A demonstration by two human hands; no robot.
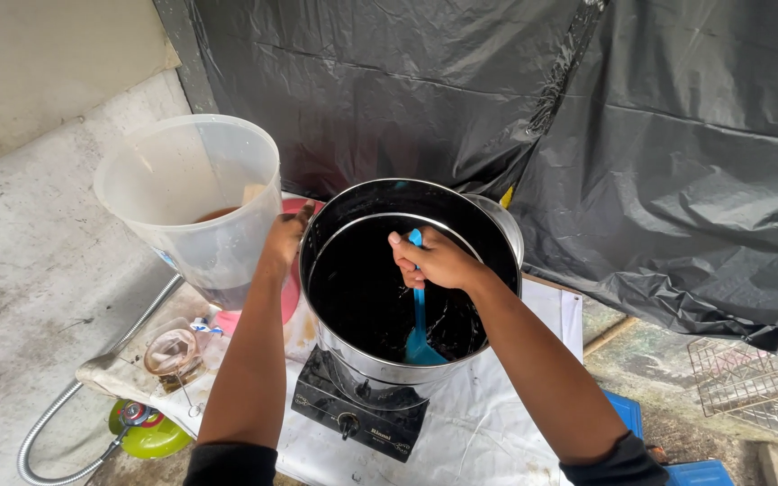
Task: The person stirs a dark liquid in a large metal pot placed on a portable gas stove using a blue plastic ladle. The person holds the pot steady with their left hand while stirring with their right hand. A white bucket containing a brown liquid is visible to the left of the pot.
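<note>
A large steel pot [497, 225] stands on a black single-burner stove [357, 418] and holds dark liquid. My right hand [434, 261] is closed around the handle of a blue spatula [420, 337], whose blade dips into the liquid. My left hand [283, 238] grips the side of a translucent plastic bucket [186, 184], lifted and tilted beside the pot's left rim. A little brown liquid lies in the bucket's bottom.
White cloth [497, 423] covers the table under the stove. A pink lid [292, 297] lies behind the bucket. A small glass jar [171, 353], a metal hose [65, 414] and a green gas regulator [141, 430] sit lower left. Black plastic sheeting [659, 135] hangs behind. A wire rack [758, 378] lies right.
</note>
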